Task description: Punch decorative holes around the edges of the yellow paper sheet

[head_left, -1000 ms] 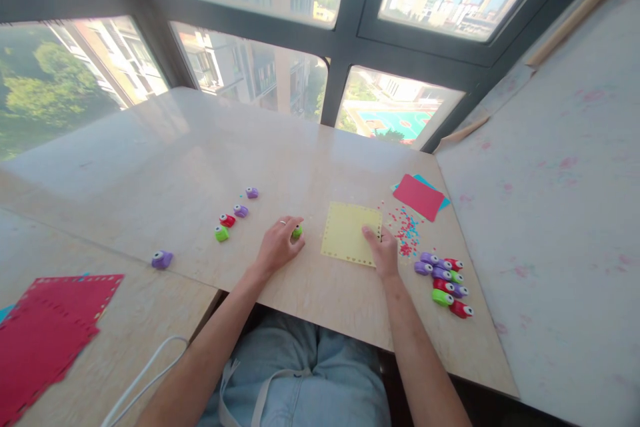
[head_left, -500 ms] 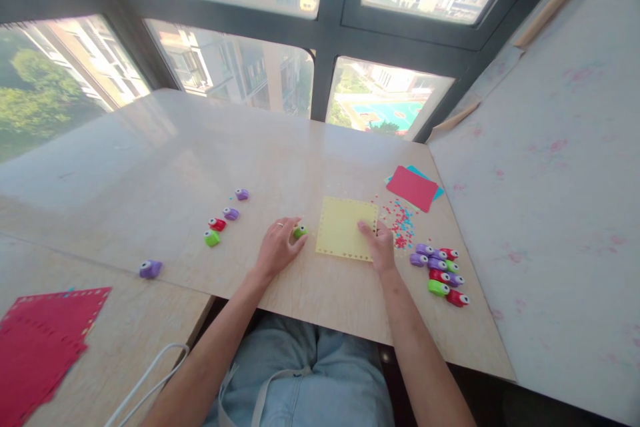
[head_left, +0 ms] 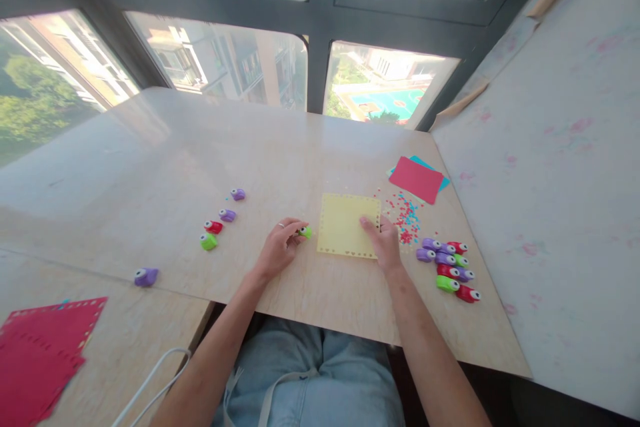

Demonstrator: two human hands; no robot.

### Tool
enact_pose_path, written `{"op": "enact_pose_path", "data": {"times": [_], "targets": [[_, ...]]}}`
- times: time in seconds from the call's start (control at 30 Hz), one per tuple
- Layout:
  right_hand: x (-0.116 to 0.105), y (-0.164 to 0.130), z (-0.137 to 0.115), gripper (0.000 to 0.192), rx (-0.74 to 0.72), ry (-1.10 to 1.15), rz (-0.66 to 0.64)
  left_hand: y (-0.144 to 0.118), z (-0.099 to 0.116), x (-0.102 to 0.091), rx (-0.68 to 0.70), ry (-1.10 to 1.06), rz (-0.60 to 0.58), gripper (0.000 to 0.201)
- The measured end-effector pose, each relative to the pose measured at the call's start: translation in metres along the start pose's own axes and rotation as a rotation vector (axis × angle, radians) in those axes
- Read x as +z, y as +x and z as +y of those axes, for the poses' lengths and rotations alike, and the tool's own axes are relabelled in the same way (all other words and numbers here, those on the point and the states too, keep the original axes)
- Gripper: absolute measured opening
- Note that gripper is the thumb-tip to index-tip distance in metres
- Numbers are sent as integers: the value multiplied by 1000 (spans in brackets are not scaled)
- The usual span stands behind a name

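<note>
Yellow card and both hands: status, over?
Left hand holding green punch. Right hand gripping yellow card at its right edge. Paper bits scattered right of the card.

A lime-green punch (head_left: 305, 232) and a pale yellow sheet (head_left: 343, 223) bordered with punched holes brighten a beige counter (head_left: 270, 160) strewn with red and blue confetti (head_left: 407, 219). White-topped punches (head_left: 445, 258) come in purple, red and green; red sheets (head_left: 40, 353) share the punched edging. Pink blossoms dot the white wall (head_left: 565, 173).
</note>
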State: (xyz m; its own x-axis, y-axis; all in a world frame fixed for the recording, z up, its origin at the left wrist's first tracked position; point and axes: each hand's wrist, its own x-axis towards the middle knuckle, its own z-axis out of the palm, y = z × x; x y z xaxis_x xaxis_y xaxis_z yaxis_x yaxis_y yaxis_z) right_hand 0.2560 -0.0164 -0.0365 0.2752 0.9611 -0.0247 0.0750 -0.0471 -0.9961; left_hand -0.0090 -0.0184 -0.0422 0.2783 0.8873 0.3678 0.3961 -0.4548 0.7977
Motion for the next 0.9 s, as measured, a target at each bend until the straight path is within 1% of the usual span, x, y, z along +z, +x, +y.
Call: {"op": "enact_pose_path", "data": {"times": [0.13, 0.27, 0.37, 0.53, 0.67, 0.9], "targets": [[1, 1, 0, 47, 10, 1, -2, 0, 1, 1, 12, 39, -24, 28], [2, 1, -1, 48, 18, 4, -5, 1, 1, 2, 73, 124, -36, 28], [2, 2, -2, 47, 11, -16, 5, 0, 2, 3, 102, 136, -47, 29], [2, 1, -3, 47, -8, -36, 11, 0, 4, 3, 103, 108, -68, 28], [3, 1, -3, 49, 6, -34, 7, 1, 5, 3, 106, 123, -85, 26], [2, 2, 0, 45, -14, -54, 5, 1, 4, 6, 110, 143, -87, 26]]}}
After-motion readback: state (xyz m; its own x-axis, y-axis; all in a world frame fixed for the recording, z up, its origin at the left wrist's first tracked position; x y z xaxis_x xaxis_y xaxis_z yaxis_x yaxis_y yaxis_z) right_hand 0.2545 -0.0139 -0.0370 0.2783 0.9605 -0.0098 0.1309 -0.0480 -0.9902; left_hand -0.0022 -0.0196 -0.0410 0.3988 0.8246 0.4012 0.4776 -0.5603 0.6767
